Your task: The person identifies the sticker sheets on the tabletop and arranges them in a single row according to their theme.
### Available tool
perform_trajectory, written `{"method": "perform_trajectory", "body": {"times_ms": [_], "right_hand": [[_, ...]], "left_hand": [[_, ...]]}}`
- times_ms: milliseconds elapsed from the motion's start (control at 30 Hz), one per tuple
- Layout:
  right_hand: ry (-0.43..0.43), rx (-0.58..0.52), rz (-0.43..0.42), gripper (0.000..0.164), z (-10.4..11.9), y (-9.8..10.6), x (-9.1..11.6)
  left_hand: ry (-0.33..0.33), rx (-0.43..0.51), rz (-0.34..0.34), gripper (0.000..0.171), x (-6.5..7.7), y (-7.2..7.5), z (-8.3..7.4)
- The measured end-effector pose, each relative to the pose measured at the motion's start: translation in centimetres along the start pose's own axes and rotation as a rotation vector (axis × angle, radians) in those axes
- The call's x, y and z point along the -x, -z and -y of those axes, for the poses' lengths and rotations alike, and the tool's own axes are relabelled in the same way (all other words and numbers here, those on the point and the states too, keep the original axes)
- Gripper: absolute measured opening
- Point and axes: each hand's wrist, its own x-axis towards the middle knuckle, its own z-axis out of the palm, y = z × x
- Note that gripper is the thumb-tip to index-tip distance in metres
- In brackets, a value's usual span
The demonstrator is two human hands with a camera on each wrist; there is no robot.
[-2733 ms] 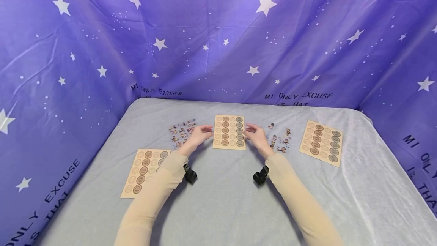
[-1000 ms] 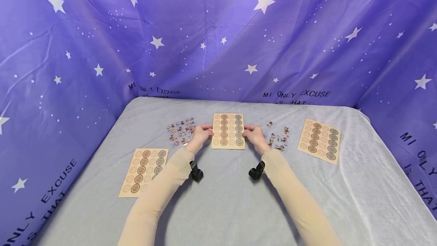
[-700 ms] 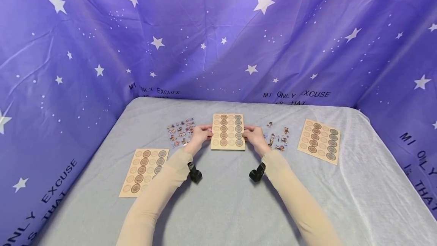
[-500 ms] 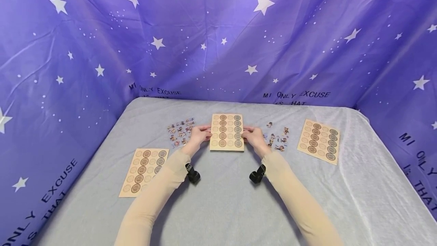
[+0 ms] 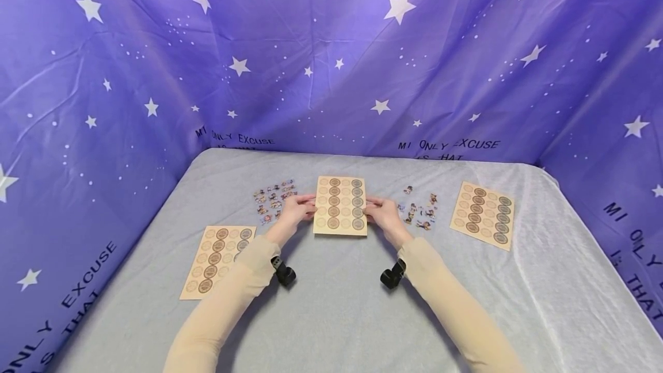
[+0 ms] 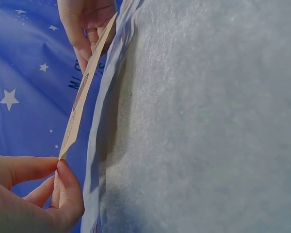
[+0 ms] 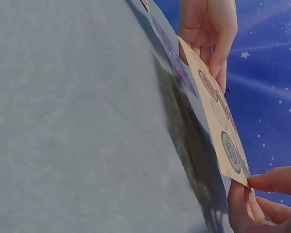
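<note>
A tan sticker sheet [image 5: 339, 206] with rows of round stamp-like seals hangs tilted above the middle of the table, between both hands. My left hand [image 5: 296, 212] pinches its left edge between thumb and fingers. On the opposite edge, my right hand [image 5: 382, 215] has the same kind of pinch. In the left wrist view the sheet [image 6: 82, 97] appears nearly edge-on, standing off the cloth. The right wrist view shows its printed seals [image 7: 231, 151] and a shadow on the cloth beneath.
Similar tan sheets lie front left [image 5: 216, 255] and at the right [image 5: 483, 215]. Small cartoon figure stickers are spread beside the left hand [image 5: 262, 209] and right of the right hand [image 5: 412, 212]. Grey cloth [image 5: 331, 315] covers the table; a purple star curtain [image 5: 321, 73] encloses it.
Both hands closed on the middle sheet's side edges and lifted it from the table. The sheet has come toward me and slightly left, tilting as it moved.
</note>
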Motion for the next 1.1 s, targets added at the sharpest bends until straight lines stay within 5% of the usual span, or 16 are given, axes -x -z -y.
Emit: {"method": "perform_trajectory", "body": {"times_ms": [133,333,500,733,1100], "right_hand": [[0.021,-0.019,0.018,0.045,-1.4,0.0,-1.1],[-0.009,-0.021,0.04,0.045,0.3,-0.4,1.6],[-0.039,-0.017,0.05,0.044,0.7,-0.6,2.9],[-0.058,-0.053,0.07,0.043,1.3,-1.2,4.6],[-0.03,-0.07,0.138,0.044,1.2,-1.9,6.4]], "left_hand": [[0.001,0.01,0.01,0.042,0.6,0.5,-0.1],[-0.004,-0.028,0.004,0.04,1.3,1.1,0.1],[-0.088,0.019,0.052,0.038,1.5,2.1,1.1],[-0.02,0.039,0.032,0.043,3.2,2.6,0.5],[-0.023,0.038,0.073,0.046,4.8,4.3,0.8]]}}
